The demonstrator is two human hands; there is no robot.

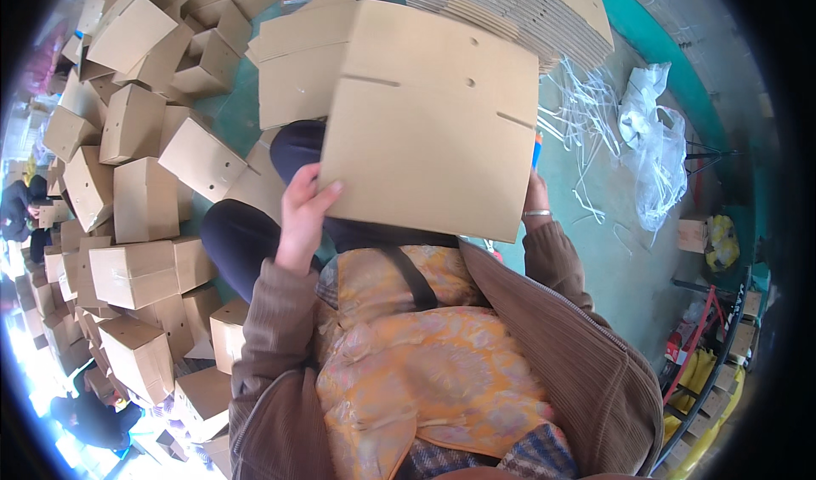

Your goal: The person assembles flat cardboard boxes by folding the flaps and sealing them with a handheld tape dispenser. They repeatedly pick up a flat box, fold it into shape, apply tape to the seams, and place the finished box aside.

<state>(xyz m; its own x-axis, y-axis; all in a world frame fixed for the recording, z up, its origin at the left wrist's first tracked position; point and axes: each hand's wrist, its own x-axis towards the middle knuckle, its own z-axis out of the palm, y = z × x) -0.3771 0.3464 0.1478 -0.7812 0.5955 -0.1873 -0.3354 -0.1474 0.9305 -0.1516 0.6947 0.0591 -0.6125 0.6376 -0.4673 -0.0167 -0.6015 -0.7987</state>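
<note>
A flattened cardboard box (433,148) with slots and small round holes is raised in front of me, over my lap. My left hand (308,212) is closed on its lower left edge, the thumb lying on the near face. At the right edge is my right hand (535,198), its fingers mostly hidden behind the cardboard. Just above it a narrow blue and orange thing (537,150) sticks out, seemingly in that hand; its kind is hidden. Beyond the left edge of the raised piece lies another flattened box (293,85).
Many opened boxes (136,276) are heaped along my left. A stack of flattened boxes (510,8) stands ahead. White strapping strips (586,114) and a clear plastic bag (653,140) lie on the floor at right, near a metal rack (710,361). People sit at far left.
</note>
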